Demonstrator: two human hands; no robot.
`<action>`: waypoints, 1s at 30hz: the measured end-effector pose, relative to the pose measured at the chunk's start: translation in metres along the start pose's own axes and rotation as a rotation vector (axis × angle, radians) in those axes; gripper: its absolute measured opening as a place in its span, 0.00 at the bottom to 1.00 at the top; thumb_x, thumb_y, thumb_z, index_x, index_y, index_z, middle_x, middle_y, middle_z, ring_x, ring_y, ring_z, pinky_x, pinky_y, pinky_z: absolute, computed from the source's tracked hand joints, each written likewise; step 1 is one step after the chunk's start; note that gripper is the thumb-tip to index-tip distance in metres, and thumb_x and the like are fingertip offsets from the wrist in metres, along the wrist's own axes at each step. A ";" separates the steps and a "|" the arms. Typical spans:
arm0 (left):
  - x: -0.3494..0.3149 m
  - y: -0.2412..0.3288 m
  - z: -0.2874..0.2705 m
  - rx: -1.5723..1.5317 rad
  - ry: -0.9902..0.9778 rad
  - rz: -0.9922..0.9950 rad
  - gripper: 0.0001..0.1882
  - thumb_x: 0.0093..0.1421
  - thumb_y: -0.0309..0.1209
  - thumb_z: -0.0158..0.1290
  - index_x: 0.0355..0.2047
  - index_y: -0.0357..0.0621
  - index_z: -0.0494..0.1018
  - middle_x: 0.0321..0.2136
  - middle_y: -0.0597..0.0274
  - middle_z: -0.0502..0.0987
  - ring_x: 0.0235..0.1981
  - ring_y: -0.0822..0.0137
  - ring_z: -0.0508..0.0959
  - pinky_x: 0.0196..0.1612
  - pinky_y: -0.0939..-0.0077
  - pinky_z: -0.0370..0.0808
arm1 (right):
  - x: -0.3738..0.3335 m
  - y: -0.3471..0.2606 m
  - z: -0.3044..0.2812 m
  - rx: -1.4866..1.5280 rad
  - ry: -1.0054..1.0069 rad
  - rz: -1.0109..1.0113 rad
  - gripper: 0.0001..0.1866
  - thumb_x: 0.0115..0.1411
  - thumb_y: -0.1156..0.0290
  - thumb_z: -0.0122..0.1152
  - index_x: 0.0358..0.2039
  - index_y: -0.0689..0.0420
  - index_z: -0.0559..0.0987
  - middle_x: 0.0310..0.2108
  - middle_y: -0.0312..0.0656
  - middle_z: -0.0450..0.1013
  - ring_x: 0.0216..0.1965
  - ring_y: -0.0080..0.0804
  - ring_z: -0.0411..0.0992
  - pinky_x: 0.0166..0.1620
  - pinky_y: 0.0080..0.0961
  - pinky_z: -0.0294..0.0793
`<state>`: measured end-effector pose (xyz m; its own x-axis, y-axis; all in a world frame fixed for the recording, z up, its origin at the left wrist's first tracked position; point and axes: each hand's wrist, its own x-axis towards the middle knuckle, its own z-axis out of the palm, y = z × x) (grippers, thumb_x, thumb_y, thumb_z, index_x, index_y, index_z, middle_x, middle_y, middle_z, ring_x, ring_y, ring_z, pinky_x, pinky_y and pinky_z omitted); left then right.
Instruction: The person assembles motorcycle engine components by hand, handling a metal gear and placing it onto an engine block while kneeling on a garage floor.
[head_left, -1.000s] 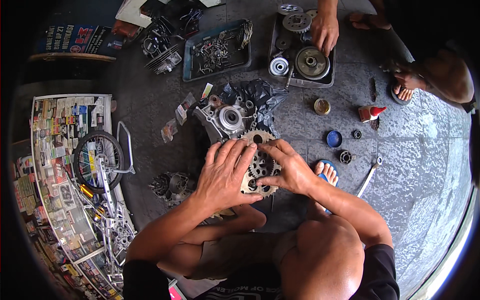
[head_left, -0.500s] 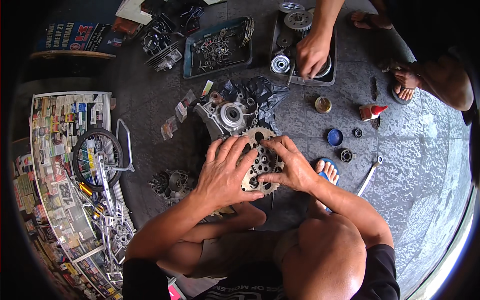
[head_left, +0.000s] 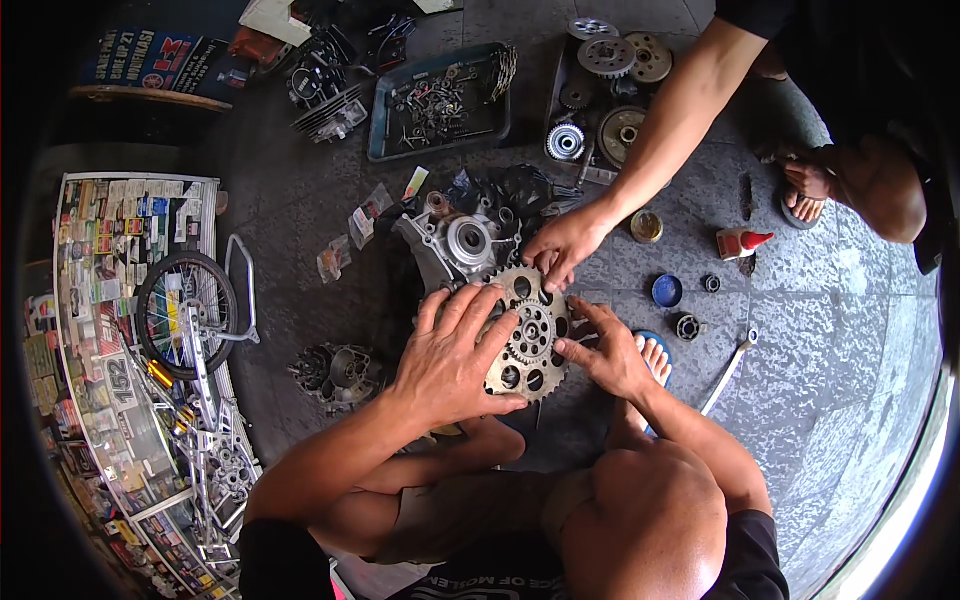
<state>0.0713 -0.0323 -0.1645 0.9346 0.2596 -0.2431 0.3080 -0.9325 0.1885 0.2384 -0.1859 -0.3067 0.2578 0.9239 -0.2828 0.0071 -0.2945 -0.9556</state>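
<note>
A large toothed metal sprocket (head_left: 531,333) with round holes and a smaller toothed ring at its middle lies before me, close to the grey engine case (head_left: 470,238). My left hand (head_left: 450,355) grips its left side, fingers over the edge and thumb along the bottom. On the right rim, my right hand (head_left: 612,358) keeps thumb and fingertips against the teeth, a gap between them. Another person's hand (head_left: 568,245) reaches in from the upper right and touches the sprocket's top edge. My fingers hide the left teeth.
A blue tray (head_left: 440,150) of small bolts and a tray with gears (head_left: 604,58) stand at the far side. Right of me are a red-capped bottle (head_left: 740,243), a blue lid (head_left: 667,291), a bearing (head_left: 687,326) and a wrench (head_left: 731,370). Another engine part (head_left: 345,375) lies left.
The other person's hand has come from the gear tray down to the sprocket. My right hand has drawn back from the sprocket's face to its right rim. My left hand stays on it.
</note>
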 end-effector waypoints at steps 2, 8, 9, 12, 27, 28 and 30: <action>0.000 0.000 0.000 0.004 0.010 0.005 0.48 0.37 0.60 0.67 0.54 0.43 0.70 0.61 0.48 0.63 0.63 0.49 0.60 0.64 0.45 0.53 | 0.002 0.005 0.001 -0.025 -0.006 -0.024 0.38 0.57 0.58 0.68 0.61 0.68 0.67 0.51 0.59 0.70 0.49 0.48 0.73 0.53 0.36 0.73; -0.002 -0.002 0.000 -0.017 0.031 0.010 0.48 0.36 0.60 0.68 0.54 0.43 0.71 0.60 0.48 0.63 0.63 0.49 0.60 0.64 0.45 0.53 | 0.003 0.000 -0.001 0.052 -0.045 0.007 0.38 0.57 0.58 0.70 0.61 0.68 0.67 0.53 0.57 0.69 0.52 0.45 0.72 0.54 0.35 0.72; -0.001 -0.003 -0.001 -0.018 0.030 0.008 0.48 0.36 0.60 0.68 0.54 0.43 0.71 0.60 0.48 0.63 0.63 0.49 0.60 0.64 0.45 0.53 | 0.004 -0.001 -0.001 0.084 -0.050 0.039 0.38 0.57 0.58 0.70 0.61 0.67 0.67 0.54 0.54 0.69 0.53 0.42 0.71 0.55 0.34 0.72; 0.001 -0.003 -0.004 -0.030 0.025 0.020 0.47 0.36 0.59 0.68 0.53 0.43 0.72 0.60 0.48 0.64 0.63 0.49 0.61 0.64 0.45 0.54 | 0.007 0.001 0.001 0.017 -0.029 0.034 0.39 0.57 0.56 0.70 0.61 0.67 0.67 0.53 0.54 0.71 0.52 0.42 0.72 0.54 0.35 0.72; 0.003 -0.004 -0.005 -0.009 0.050 0.008 0.44 0.38 0.59 0.67 0.51 0.44 0.72 0.57 0.49 0.65 0.61 0.49 0.60 0.62 0.47 0.54 | 0.013 0.000 0.001 0.007 -0.057 0.035 0.42 0.54 0.55 0.73 0.60 0.66 0.65 0.50 0.54 0.73 0.48 0.40 0.74 0.50 0.35 0.75; 0.001 -0.004 -0.004 -0.014 0.058 0.017 0.44 0.38 0.59 0.67 0.51 0.44 0.72 0.57 0.49 0.65 0.61 0.49 0.60 0.63 0.47 0.54 | 0.012 0.000 0.001 0.035 -0.049 0.052 0.42 0.53 0.55 0.73 0.60 0.67 0.66 0.50 0.55 0.72 0.48 0.41 0.74 0.51 0.36 0.74; 0.001 -0.005 -0.003 -0.031 0.068 0.020 0.44 0.39 0.59 0.67 0.52 0.43 0.72 0.56 0.48 0.65 0.62 0.48 0.60 0.63 0.47 0.54 | 0.012 0.005 0.003 0.066 -0.043 0.073 0.43 0.53 0.54 0.73 0.61 0.68 0.65 0.50 0.55 0.72 0.47 0.41 0.74 0.51 0.35 0.74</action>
<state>0.0711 -0.0270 -0.1629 0.9502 0.2583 -0.1743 0.2935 -0.9297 0.2224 0.2388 -0.1755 -0.3156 0.2139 0.9104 -0.3541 -0.0744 -0.3462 -0.9352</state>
